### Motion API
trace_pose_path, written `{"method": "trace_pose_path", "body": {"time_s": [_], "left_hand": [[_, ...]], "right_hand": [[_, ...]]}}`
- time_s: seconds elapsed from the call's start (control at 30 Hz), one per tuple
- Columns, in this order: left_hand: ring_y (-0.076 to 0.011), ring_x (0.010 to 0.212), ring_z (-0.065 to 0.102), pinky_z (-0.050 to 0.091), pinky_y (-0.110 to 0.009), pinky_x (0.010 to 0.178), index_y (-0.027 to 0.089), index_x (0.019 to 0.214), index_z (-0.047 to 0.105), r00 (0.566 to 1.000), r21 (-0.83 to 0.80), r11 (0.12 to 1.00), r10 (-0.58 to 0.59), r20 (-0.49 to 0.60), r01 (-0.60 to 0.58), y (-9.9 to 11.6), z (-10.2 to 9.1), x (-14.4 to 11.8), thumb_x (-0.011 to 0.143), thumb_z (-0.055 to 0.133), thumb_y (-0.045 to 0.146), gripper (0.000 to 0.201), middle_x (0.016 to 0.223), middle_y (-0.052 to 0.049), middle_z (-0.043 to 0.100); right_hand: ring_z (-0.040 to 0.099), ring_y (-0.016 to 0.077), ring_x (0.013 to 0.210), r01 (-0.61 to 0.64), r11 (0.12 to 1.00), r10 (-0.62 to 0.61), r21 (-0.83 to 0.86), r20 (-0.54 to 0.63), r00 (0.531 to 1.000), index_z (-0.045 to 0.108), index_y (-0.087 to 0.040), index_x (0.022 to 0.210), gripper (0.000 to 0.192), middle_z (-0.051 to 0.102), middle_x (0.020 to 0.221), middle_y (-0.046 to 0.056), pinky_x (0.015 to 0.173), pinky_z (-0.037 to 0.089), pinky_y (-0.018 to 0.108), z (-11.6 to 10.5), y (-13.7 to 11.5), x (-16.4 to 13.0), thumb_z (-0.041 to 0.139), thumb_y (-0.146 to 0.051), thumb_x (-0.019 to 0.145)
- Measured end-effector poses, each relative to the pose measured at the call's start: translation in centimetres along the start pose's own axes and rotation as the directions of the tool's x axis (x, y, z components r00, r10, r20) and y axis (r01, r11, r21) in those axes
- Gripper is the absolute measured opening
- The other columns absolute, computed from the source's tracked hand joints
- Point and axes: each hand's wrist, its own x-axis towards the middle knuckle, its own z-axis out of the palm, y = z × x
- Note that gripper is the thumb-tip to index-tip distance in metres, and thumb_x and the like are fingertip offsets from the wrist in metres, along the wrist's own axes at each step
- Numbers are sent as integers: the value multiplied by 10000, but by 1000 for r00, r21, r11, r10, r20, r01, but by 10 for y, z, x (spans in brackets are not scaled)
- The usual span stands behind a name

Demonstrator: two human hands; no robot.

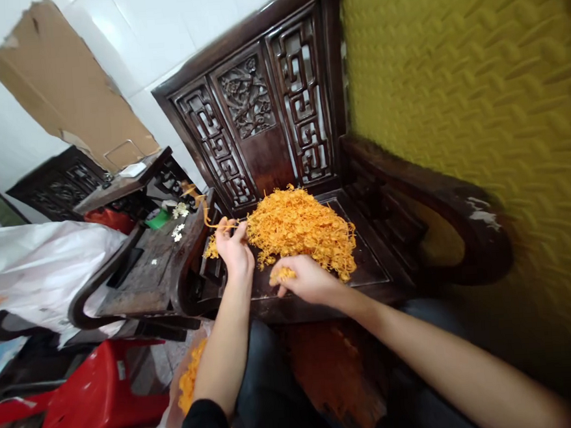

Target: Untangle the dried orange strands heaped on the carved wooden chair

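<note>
A heap of small, frilly orange pieces [301, 229], perhaps artificial flower parts, lies on the seat of a dark carved wooden chair [269, 156]. At the heap's left edge is my left hand [234, 250], its fingers pinching a thin orange strand [206, 213] that curls up and away to the left. My right hand [309, 279] is curled in front of the heap, closed around a small orange clump [284, 274]. The exact shape of what it holds is partly hidden by the fingers. A few orange bits [211, 248] sit beside the left armrest.
A second wooden chair [138, 286] on the left carries white flower pieces [178, 231] and a green roll [157, 219]. Below are a red plastic stool [93, 397] and a clear bag of orange pieces [192, 377]. A yellow textured surface [467, 84] borders the right.
</note>
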Motion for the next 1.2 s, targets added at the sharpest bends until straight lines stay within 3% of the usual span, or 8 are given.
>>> {"method": "trace_pose_path", "body": {"time_s": [0.2,0.4,0.6,0.7,0.87,0.97,1.1,1.2], "left_hand": [[-105,867,638,511,-245,821,244,1132,607,974,29,995,-104,203,100,-5,11,-42,603,868,226,590,1161,-36,602],[-74,750,607,508,-237,754,216,1120,620,943,2,996,-89,320,94,-10,18,-65,622,882,180,564,1090,-24,607],[-64,709,568,467,-216,701,186,1092,611,998,-11,998,60,20,-60,-12,12,-23,577,826,109,563,982,-9,594],[-58,677,552,415,-196,627,183,1059,607,1000,-25,1000,-3,-14,2,-10,2,1,568,769,88,526,944,6,576],[-47,614,522,406,-200,589,203,1137,640,934,141,988,-103,342,58,-2,-12,-9,603,757,96,557,1140,-42,649],[-100,719,604,477,-246,655,243,1251,640,800,302,934,-30,600,-191,16,-17,-24,695,760,150,576,1400,-88,574],[-303,1230,594,478,-429,1017,227,1266,671,381,313,765,-97,920,-563,39,-21,-40,794,745,224,478,1434,-130,577],[-287,1240,604,432,-452,1090,227,1201,703,156,230,736,-170,973,-637,42,-20,-55,866,705,295,342,1282,-119,683]], "right_hand": [[380,84,416,17,963,46,270,-226,973,716,-160,1019,367,469,519,-72,410,257,211,-29,-8,9,654,-484,860],[374,101,496,139,987,-103,85,-338,935,656,-171,817,419,445,545,-54,478,285,242,-27,-6,8,606,-578,901],[559,138,656,268,942,-298,-202,-138,945,652,-155,693,341,623,671,19,640,404,264,-7,-13,-2,536,-338,956],[649,152,651,191,976,-183,-110,75,980,700,-145,750,300,655,636,30,620,444,251,0,-14,-7,523,-290,945],[724,198,596,-160,946,163,282,14,987,616,-105,1293,415,704,725,67,339,258,195,-27,-9,-2,510,-248,919],[763,228,788,-152,881,224,448,-111,968,565,-105,1369,544,746,962,142,333,319,178,-53,-5,2,567,-131,825],[669,133,627,-97,833,254,545,-221,941,688,-111,1154,365,721,873,97,336,300,155,-70,2,1,704,-181,796],[401,46,398,-128,826,237,549,-131,963,713,-121,991,367,559,586,-20,326,166,166,-64,4,-2,742,-450,831]]}}
